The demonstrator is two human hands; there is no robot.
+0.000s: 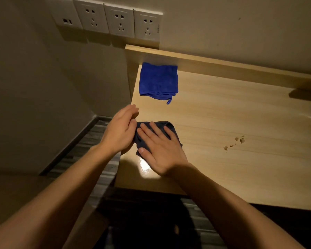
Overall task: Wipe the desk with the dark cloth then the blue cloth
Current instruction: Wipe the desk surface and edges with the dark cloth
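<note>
Pale wood-grain desk (223, 114), smooth, glossy enough to throw a bright glare patch just under the right hand (160, 150). Dark cloth (171, 127) beneath that hand and touching the left hand (120, 133): soft, matt, rumpled fabric. Beyond both hands, blue cloth (158, 79), plush microfibre-like pile, matt, with a stitched hem and a small loop. To the right of the right hand, rough, dull crumbs (239, 140). Above the left hand, smooth white plastic wall sockets (118, 22), faintly sheened.

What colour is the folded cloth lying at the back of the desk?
Bright blue, plain, with a small loop; the blue cloth shows clearly in the head view.
</note>
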